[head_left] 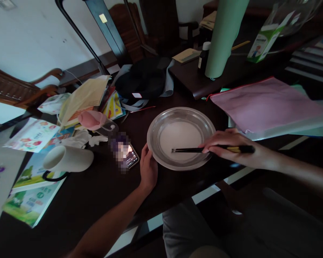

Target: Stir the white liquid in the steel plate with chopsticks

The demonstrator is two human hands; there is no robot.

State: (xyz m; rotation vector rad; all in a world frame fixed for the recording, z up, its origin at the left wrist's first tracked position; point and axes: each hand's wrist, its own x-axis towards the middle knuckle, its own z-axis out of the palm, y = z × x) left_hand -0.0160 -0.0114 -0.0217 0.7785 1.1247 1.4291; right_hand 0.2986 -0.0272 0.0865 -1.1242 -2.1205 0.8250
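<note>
Steel dish [161, 123] steadied at 9 o'clock by left hand [148, 167], fingers flat against rim; right hand [227, 145] fingers pinch chopsticks [188, 150], tips in white liquid [181, 136]. Stirring step, judged; next calls for small circles, rim held firm.

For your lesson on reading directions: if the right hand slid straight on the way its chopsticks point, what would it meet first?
The right hand points its chopsticks leftward across the metal plate; probably the plate's far rim, beside the left hand.

Metal plate [181, 138] under my hands: dull-shiny steel, smooth, w/ a matt whitish film across the bottom. Chopsticks [204, 149] look like glossy black lacquer or plastic, yellowish band near the grip. Counter [97, 193] is dark wood, low sheen. White mug [68, 158] matt ceramic. Pink folder [266, 104] soft, semi-gloss plastic. Books [32, 193] glossy paper.
</note>
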